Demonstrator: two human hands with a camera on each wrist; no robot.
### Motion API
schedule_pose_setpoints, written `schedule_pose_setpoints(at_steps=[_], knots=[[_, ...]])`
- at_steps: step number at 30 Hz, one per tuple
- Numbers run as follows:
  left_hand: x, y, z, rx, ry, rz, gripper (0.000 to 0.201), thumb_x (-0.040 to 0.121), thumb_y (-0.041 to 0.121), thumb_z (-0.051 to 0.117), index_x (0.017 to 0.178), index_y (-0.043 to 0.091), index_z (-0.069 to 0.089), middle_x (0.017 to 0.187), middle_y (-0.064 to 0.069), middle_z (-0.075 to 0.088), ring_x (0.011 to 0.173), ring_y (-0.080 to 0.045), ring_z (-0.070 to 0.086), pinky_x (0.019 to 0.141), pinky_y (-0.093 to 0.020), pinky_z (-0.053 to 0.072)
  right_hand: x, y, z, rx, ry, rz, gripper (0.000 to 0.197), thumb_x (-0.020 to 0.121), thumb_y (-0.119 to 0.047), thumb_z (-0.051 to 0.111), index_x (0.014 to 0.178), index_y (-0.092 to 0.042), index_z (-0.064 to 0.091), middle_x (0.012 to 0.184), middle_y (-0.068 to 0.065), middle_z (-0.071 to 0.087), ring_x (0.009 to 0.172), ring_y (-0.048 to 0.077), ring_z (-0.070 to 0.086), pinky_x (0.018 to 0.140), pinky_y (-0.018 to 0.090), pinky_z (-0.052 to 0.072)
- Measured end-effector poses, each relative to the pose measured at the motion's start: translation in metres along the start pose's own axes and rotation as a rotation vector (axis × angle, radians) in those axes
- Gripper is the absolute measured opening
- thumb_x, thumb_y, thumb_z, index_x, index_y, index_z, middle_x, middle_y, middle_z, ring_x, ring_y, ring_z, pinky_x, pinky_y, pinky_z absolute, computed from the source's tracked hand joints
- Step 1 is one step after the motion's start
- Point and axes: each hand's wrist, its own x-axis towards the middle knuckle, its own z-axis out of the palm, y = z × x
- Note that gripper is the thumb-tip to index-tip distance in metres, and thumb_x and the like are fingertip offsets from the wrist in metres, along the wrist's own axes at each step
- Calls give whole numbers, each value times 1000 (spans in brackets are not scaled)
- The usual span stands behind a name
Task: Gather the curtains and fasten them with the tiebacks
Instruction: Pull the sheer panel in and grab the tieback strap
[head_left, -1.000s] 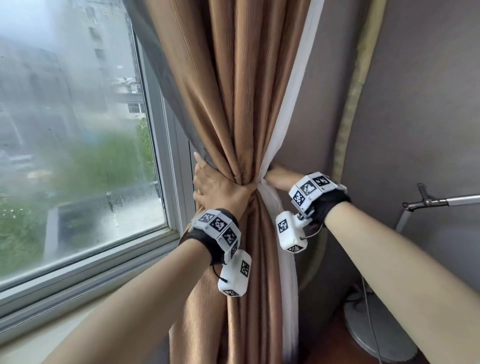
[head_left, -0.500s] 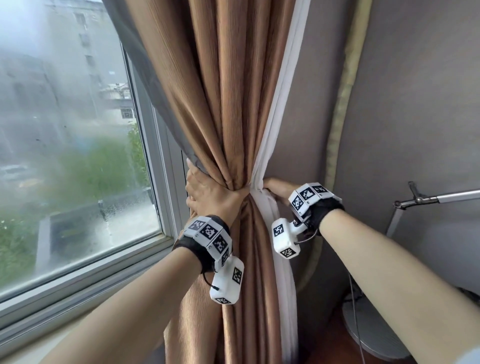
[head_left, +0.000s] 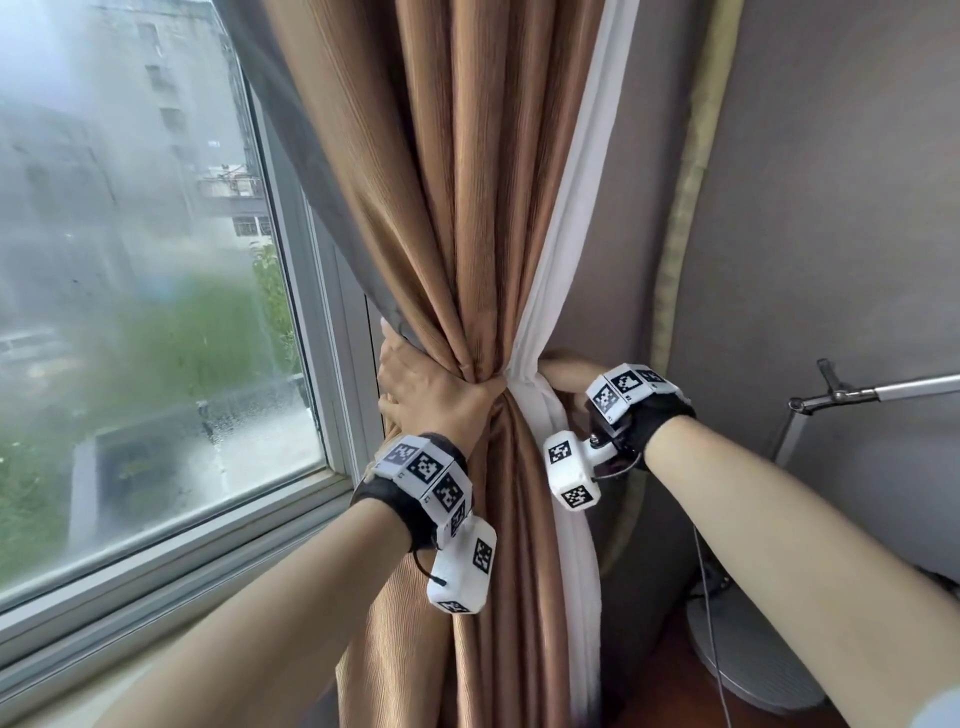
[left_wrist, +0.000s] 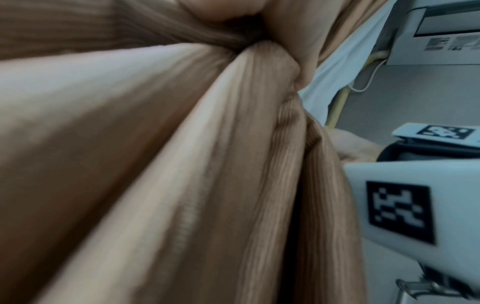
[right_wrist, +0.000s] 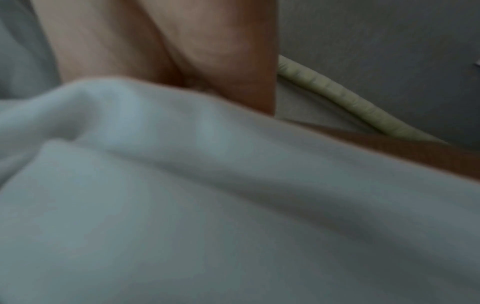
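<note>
A tan ribbed curtain (head_left: 467, 208) with a grey lining and a white sheer curtain (head_left: 576, 260) hang bunched together beside the window. My left hand (head_left: 431, 389) grips the tan folds at the pinched waist from the window side. My right hand (head_left: 566, 374) wraps the white sheer from the wall side, its fingers hidden behind the cloth. The left wrist view fills with tan curtain (left_wrist: 182, 164); the right wrist view shows white sheer (right_wrist: 207, 185) under my fingers (right_wrist: 155, 51). I see no tieback that I can tell apart from the cloth.
The window (head_left: 130, 286) and its grey sill (head_left: 182, 561) lie to the left. A grey wall (head_left: 831, 234) with a pale green cord or pipe (head_left: 680, 208) stands right. A metal lamp arm (head_left: 872, 389) and its round base (head_left: 748, 660) sit at lower right.
Both hands keep their grip on the gathered curtains. The view has shifted slightly, so the bundle sits a little lower and further left in the frame.
</note>
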Motion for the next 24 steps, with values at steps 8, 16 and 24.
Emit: schedule_pose_setpoints(at_steps=[8, 16, 24], knots=[[2, -2, 2, -16, -6, -9, 131, 58, 58, 78, 148, 18, -8, 154, -3, 10, 144, -25, 9, 117, -50, 8, 7, 16, -9, 132, -214, 78, 34, 94, 6, 35, 71, -10, 54, 45, -10, 64, 55, 6, 62, 51, 11, 48], [2, -2, 3, -31, 5, -12, 130, 58, 52, 79, 149, 16, -6, 154, -5, 11, 144, -26, 10, 117, -50, 10, 4, 26, -7, 67, -8, 34, 36, 89, -10, 56, 124, -1, 55, 131, 13, 56, 123, 27, 50, 109, 41, 36], [5, -4, 4, -33, 25, 5, 134, 55, 55, 81, 149, 13, -4, 155, -5, 12, 144, -25, 12, 116, -50, 10, 6, 31, -41, 114, 33, 135, 24, 82, -36, 66, 73, -14, 61, 54, -6, 63, 41, 3, 57, 59, 25, 44]])
